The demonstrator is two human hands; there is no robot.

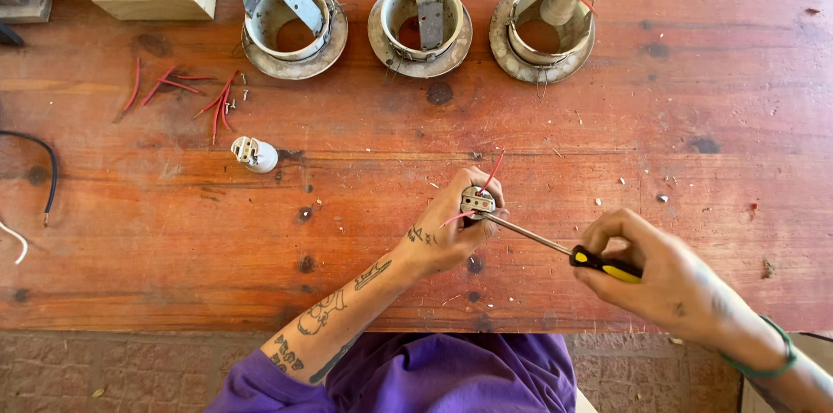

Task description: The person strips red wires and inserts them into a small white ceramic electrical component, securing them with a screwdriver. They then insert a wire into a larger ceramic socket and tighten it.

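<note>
My left hand [447,226] grips a lamp socket [476,201] near the wooden surface's [607,118] front edge; my right hand [659,270] is clamped on a screwdriver [564,250]. Bare boards lie around them; three metal housings [420,18] line the far edge.

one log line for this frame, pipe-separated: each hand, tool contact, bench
left hand: grips lamp socket | right hand: holds screwdriver, tip at socket | bench: spare socket, three metal housings, red wire offcuts

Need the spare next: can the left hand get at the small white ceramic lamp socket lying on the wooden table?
Probably not yet: the left hand is full, gripping a wired socket. The path to the white socket looks bare.
</note>
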